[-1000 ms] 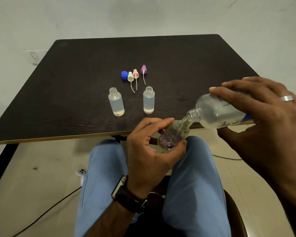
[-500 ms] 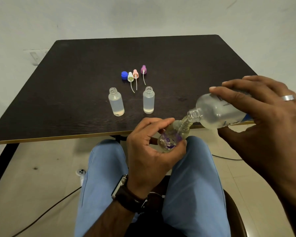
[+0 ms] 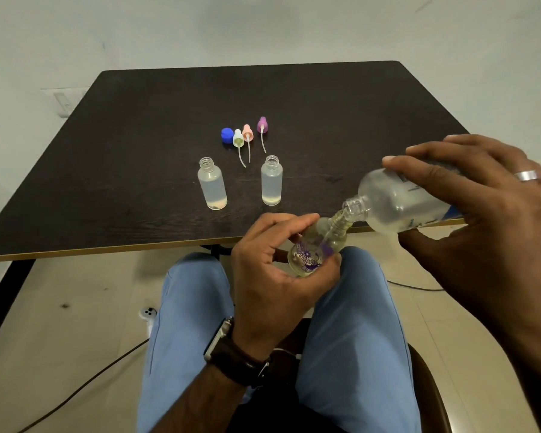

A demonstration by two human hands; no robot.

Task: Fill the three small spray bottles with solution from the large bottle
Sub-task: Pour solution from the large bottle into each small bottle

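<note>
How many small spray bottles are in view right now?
3: two stand uncapped on the table, left one and right one; the third, purple-patterned, is in the left hand. None looks hidden.

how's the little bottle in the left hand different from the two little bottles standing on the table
The held small bottle is tilted and gripped by the left hand below the table edge; the two standing bottles are upright on the table, untouched. The held one bears a purple flower print; the standing ones look plain. The large bottle pours into the held one only. All three are uncapped and clear.
</note>
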